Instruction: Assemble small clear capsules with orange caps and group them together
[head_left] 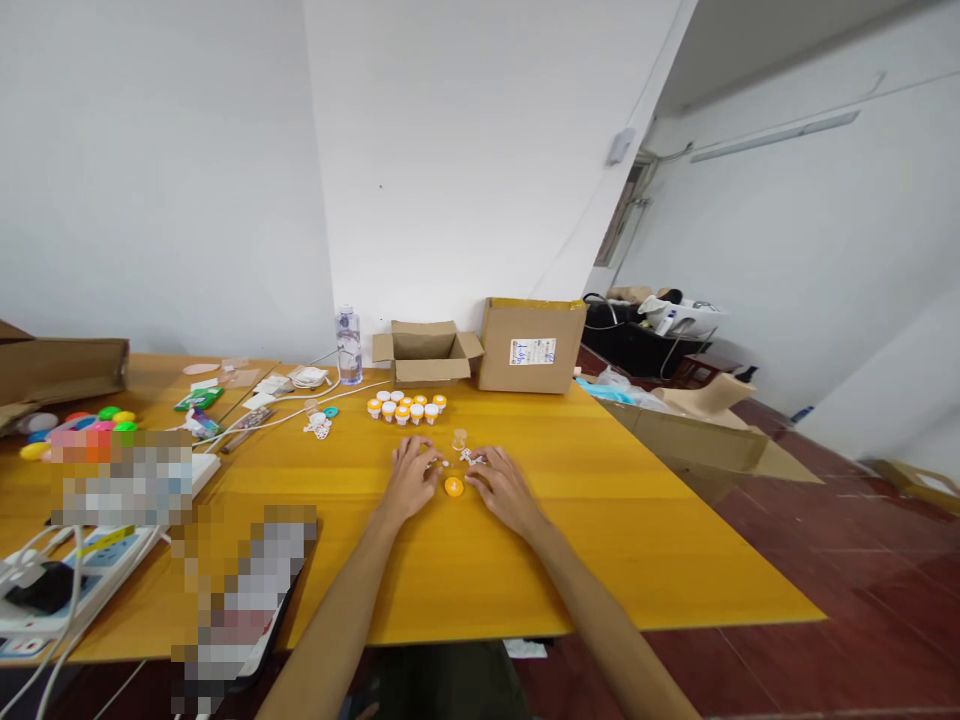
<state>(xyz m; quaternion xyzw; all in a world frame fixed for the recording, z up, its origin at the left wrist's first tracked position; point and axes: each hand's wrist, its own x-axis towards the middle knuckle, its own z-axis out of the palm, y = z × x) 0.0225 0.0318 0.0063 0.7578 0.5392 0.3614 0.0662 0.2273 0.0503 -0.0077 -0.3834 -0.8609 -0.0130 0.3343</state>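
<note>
My left hand (412, 477) rests low over the table with its fingers curved and apart, its fingertips beside a small white piece (445, 463). My right hand (504, 488) lies opposite, thumb and forefinger apart, the forefinger at a little cluster of white parts (470, 457). I cannot make out anything held in either hand. Between the two thumbs sits a round orange lid-like piece (454, 487) with a white centre. Just beyond the fingers stands a small clear cup (460, 439). Farther back are several white-and-orange capped pieces (403, 412) grouped in rows.
An open carton (426, 355), a closed cardboard box (532, 347) and a water bottle (348, 345) line the wall. On the left are cables, a power strip (112, 560), colourful plastic pieces (94, 422) and a blurred-out phone-like device (255, 600). The table edge (705, 500) runs along the right.
</note>
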